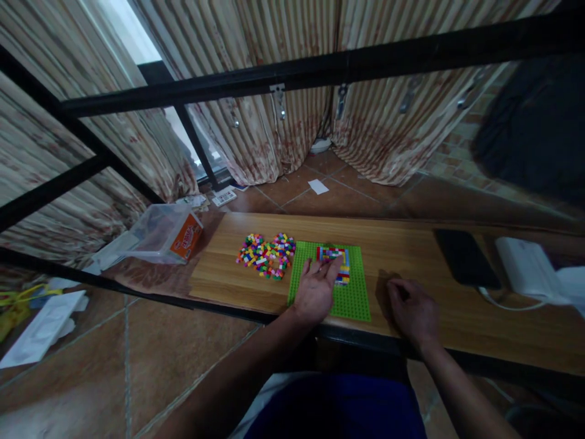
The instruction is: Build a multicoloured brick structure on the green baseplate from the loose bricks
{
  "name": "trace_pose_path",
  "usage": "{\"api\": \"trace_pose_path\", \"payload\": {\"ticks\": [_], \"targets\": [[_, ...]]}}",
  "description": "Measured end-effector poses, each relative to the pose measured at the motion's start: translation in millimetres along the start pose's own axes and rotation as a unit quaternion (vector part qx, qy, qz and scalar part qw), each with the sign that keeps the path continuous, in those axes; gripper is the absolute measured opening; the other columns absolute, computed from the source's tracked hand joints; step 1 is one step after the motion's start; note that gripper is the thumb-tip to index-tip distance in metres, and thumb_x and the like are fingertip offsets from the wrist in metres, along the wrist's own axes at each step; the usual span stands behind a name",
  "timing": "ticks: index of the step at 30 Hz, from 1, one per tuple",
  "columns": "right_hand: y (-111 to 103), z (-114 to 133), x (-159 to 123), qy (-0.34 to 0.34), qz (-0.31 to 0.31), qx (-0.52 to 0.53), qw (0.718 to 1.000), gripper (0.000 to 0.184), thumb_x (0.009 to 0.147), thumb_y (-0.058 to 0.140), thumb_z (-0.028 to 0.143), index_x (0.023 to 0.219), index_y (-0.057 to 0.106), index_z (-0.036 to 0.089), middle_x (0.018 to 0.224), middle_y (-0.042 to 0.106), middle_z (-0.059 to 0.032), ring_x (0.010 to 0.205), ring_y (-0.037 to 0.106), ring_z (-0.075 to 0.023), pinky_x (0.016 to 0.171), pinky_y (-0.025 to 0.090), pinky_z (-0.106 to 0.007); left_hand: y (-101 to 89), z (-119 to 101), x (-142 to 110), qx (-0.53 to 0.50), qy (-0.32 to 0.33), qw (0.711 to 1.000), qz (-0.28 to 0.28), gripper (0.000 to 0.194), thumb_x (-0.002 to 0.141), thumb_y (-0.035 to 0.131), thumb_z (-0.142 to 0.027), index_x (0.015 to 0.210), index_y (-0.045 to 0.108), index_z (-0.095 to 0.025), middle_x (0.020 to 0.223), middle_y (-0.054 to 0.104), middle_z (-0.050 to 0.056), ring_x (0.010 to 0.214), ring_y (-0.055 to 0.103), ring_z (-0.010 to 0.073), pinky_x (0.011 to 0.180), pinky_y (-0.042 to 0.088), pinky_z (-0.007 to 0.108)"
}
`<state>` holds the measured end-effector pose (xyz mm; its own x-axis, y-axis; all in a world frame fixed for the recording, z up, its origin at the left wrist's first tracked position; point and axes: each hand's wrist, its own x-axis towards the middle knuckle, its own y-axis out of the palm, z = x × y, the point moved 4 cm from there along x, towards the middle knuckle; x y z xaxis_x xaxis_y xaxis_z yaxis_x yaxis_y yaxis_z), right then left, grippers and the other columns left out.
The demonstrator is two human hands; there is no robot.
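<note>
My left hand (315, 296) is over the green baseplate (350, 302), palm up with its fingers stretched out. No brick shows clearly in the palm. Under and beyond the fingertips, rows of coloured bricks (346, 268) form a rectangular outline on the plate, partly hidden by the hand. To the right of the plate, my right hand (414, 310) rests on the wooden board with its fingers curled in, and nothing can be seen in them. A pile of small loose bricks (267, 256) in many colours lies left of the plate.
On the board's right side are a black phone (466, 257) and a white power bank (530, 268) joined by a cable. A clear plastic box (159, 231) with an orange label stands off the left end. A black metal rail (283, 79) crosses ahead, before striped curtains.
</note>
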<state>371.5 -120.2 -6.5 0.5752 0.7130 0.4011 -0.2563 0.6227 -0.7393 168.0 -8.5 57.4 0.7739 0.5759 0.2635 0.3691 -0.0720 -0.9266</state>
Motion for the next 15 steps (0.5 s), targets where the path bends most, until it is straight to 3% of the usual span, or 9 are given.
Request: {"api": "trace_pose_path", "payload": {"ticks": [3,6,11,15], "targets": [[-1,1,0,0.005,0.002,0.003,1.000,0.048,0.091,0.042,0.056,0.086,0.069,0.017,0.089,0.070,-0.0121,0.076,0.063,-0.0224,0.067,0.046,-0.033,-16.2,12,-10,-0.047,-0.044,0.996,-0.065,0.062,0.085,0.041,-0.005,0.145,0.034,-0.017,0.138,0.055,0.009,0.126,0.048,0.0211,0.112,0.035,0.042],[-2,0,0,0.013,0.005,0.002,1.000,0.049,0.091,0.042,0.056,0.086,0.069,0.016,0.087,0.070,-0.0120,0.073,0.063,-0.0224,0.066,0.046,-0.034,-25.3,38,-30,-0.059,-0.122,0.983,-0.125,0.052,0.088,0.042,-0.009,0.139,0.041,-0.016,0.133,0.058,0.011,0.123,0.051,0.0226,0.109,0.039,0.042],[-1,-3,-1,-0.012,0.002,-0.004,1.000,0.047,0.090,0.042,0.055,0.086,0.069,0.017,0.087,0.070,-0.0120,0.073,0.063,-0.0230,0.065,0.046,-0.034,-18.1,81,-75,-0.044,-0.233,0.962,-0.133,0.032,0.087,0.047,-0.013,0.118,0.056,-0.018,0.111,0.066,0.010,0.104,0.059,0.0243,0.095,0.048,0.042],[-2,-4,-2,-0.014,0.002,-0.002,1.000,0.042,0.089,0.044,0.052,0.086,0.068,0.018,0.088,0.070,-0.0114,0.074,0.064,-0.0243,0.064,0.046,-0.035,-13.4,94,-97,-0.025,-0.265,0.953,-0.146,0.020,0.088,0.049,-0.013,0.102,0.061,-0.020,0.099,0.067,0.007,0.096,0.060,0.0227,0.090,0.049,0.040]]}}
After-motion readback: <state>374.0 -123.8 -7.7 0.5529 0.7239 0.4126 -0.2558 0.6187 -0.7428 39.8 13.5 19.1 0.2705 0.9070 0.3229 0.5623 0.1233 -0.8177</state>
